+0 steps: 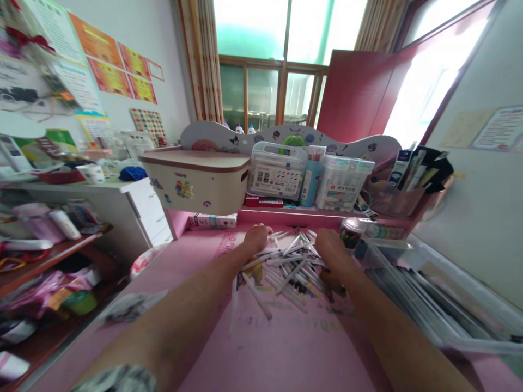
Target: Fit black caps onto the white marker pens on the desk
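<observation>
A loose pile of white, translucent pen tubes (291, 267), some with dark ends, lies crisscrossed on the pink desk (302, 359). My left hand (257, 238) is at the pile's far left edge, fingers curled; whatever they hold, if anything, is hidden. Across from it, my right hand (328, 245) rests against the pile's right side, knuckles up. Its fingertips are out of sight behind the hand. One separate tube (256, 295) lies slanted at the near left of the pile.
Right of my right arm stands a clear plastic bin (461, 343) holding dark, slender items. A lidded jar (352, 231) is beside my right hand. On the raised shelf behind sit a beige lidded box (196, 185), a clear marker case (278, 171) and a blue pen holder (310, 182).
</observation>
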The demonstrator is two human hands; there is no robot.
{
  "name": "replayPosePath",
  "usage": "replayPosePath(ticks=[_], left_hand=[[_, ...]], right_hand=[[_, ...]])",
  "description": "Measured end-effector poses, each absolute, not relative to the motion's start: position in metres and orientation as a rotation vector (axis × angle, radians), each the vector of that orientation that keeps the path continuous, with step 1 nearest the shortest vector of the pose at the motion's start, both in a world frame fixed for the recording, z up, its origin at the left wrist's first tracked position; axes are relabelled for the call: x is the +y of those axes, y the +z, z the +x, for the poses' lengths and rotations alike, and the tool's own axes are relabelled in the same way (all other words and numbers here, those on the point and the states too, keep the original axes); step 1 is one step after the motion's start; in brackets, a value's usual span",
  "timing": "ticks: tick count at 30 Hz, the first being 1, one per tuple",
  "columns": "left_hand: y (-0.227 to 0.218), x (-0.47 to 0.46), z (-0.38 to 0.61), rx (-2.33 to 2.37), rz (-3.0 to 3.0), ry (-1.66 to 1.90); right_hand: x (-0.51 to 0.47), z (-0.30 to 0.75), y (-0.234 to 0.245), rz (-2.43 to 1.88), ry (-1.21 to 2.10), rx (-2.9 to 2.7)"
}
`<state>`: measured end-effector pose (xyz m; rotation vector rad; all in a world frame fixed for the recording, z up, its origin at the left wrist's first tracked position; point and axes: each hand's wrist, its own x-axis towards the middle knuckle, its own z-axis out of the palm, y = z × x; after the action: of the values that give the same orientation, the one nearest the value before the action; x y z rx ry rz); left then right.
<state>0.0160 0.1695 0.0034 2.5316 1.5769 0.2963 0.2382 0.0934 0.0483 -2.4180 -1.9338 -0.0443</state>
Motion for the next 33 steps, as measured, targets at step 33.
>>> replayPosePath(ticks=[33], left_hand=[[0.009, 0.16, -0.004, 1.568, 2.49, 0.533]], right_hand=[[0.095, 0.227, 0.058, -2.34, -0.069, -1.941]])
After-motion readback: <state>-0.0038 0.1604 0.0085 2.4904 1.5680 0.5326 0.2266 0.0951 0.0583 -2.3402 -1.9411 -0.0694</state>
